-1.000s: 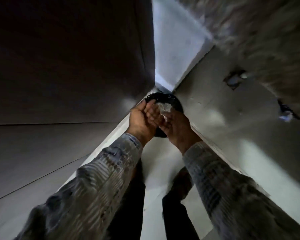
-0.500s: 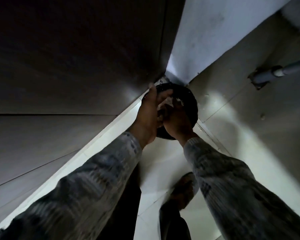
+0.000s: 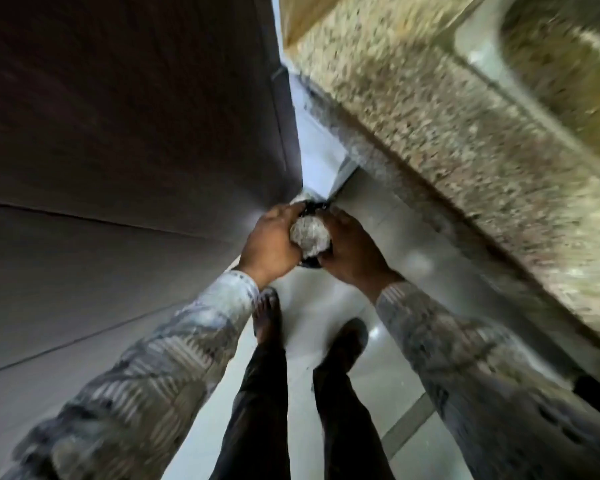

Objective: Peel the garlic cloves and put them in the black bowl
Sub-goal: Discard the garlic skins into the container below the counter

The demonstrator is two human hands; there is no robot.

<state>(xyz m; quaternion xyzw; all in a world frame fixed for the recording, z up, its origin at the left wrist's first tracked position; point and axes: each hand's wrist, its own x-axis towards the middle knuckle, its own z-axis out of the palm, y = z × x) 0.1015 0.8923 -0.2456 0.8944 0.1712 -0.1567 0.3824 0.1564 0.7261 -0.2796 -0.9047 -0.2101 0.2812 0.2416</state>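
Here a person stands and looks down at two hands held close together. The left hand (image 3: 267, 244) and the right hand (image 3: 352, 251) hold a white clump (image 3: 309, 233) between them. The clump looks thin and crinkly, like garlic skins, but the picture is too blurry to be sure, and no single clove can be picked out. The grip of each hand is curled round the clump, one from each side, with the backs of the hands turned up to the camera. Just under the clump, a black container (image 3: 310, 210) peeks out past the fingertips and again below the hands. It is mostly hidden, so it is not plain if this is the black bowl. Both arms wear grey patterned sleeves (image 3: 174, 358). On the left is a big dark brown cupboard door (image 3: 118, 133). On the right runs a speckled stone surface (image 3: 447, 140), blurred. Below the hands is a pale tiled floor (image 3: 388, 382). Two bare feet (image 3: 267, 320) stand on it, side by side and a little apart, under dark trousers (image 3: 257, 410).
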